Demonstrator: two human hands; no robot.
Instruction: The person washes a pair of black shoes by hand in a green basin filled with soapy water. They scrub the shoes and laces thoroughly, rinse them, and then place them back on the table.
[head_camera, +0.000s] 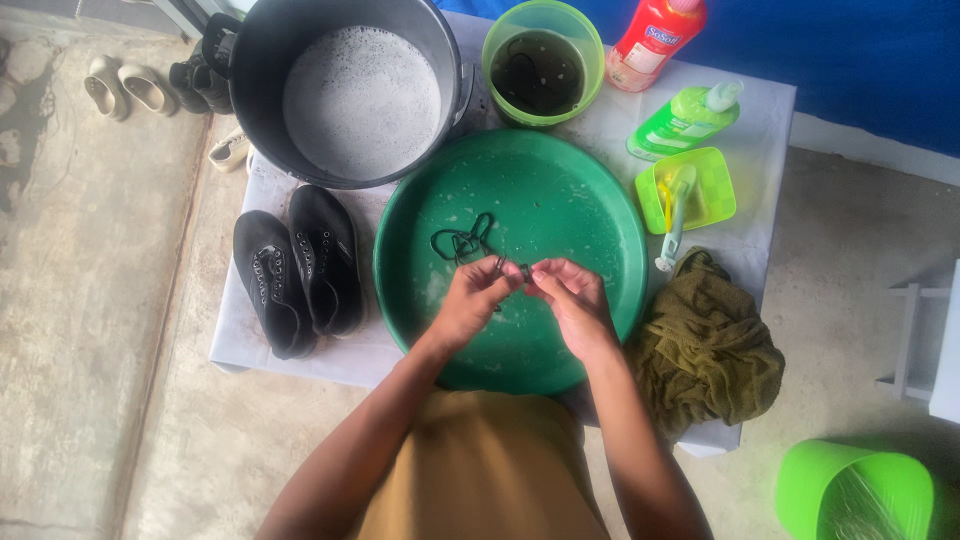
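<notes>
Both hands (525, 295) pinch a black shoelace (462, 242) near a red bottle (655, 30).

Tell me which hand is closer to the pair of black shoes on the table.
Left. The left hand is over the green basin, just right of the black shoes. The right hand is farther right, both pinching the black shoelace.

Dark pot (262, 60), top left: holds foamy white liquid. Pair of black shoes (298, 265) lies side by side, left of the green basin (560, 190). Small green tub (592, 50) w/ dark liquid stands behind the basin; red bottle (655, 38) just to its right. Green pump bottle (690, 118) lies tilted (above the green square tray (712, 195) w/ a brush (675, 215)). Olive cloth (710, 350) is bunched at the table's right edge. Green bucket (855, 490) on floor, bottom right.
</notes>
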